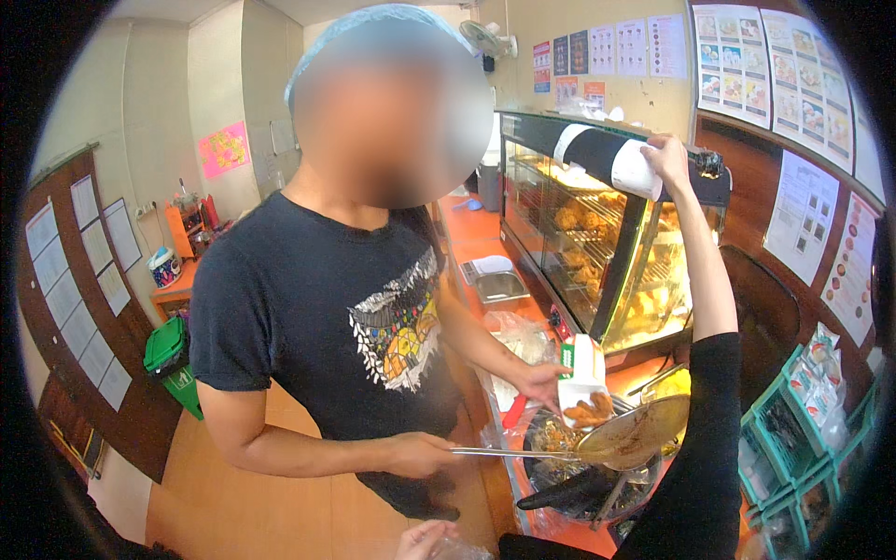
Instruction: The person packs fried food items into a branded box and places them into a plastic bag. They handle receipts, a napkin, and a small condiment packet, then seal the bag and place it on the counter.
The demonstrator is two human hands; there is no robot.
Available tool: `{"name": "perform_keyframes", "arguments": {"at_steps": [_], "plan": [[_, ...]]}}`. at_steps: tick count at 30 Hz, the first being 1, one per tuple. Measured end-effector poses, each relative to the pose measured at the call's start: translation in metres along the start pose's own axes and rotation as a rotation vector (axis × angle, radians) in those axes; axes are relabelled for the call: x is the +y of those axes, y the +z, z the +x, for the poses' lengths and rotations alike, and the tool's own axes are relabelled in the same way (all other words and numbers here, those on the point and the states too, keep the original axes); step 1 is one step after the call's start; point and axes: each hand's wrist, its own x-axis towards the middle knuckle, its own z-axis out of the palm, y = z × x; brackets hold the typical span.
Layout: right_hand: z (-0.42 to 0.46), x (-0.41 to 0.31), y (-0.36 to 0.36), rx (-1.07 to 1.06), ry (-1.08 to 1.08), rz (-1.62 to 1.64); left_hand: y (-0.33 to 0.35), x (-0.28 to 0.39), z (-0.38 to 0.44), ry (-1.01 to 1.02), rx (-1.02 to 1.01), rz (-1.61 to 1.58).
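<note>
My right hand [665, 162] is raised to the top of a glass food warmer [532, 224], its fingers closed on the edge of a white paper slip [635, 170] there. My left hand [428, 540] is at the bottom edge of the view, near clear plastic; whether it holds the plastic cannot be told. Facing me, a co-worker [315, 301] holds a white carton [582, 367] with fried pieces [589, 411] at its opening, and a round strainer [633, 434] by its long metal handle. The strainer is over a black pan [539, 465], beside the carton.
Fried food sits on racks inside the lit warmer. A metal tray [501, 286] and plastic bags [514, 329] lie on the orange counter [477, 248]. Teal crates [787, 434] with packets stand at right. A green bin [166, 350] stands behind the co-worker.
</note>
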Motion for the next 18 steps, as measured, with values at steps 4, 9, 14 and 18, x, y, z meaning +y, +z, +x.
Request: {"name": "perform_keyframes", "arguments": {"at_steps": [4,9,14,18], "plan": [[0.005,0.015,-0.005,0.067,-0.079,-0.052,0.009,-0.008,-0.003,-0.002,-0.034,-0.013],[-0.009,0.013,0.001,0.045,-0.339,-0.227,0.011,-0.016,-0.014,0.004,-0.029,-0.010],[-0.030,-0.022,-0.002,-0.071,-0.375,-0.438,0.013,-0.023,-0.018,0.001,0.012,0.007],[-0.019,-0.011,0.006,-0.080,-0.338,-0.510,0.017,-0.028,-0.015,0.002,-0.003,0.012]]}}
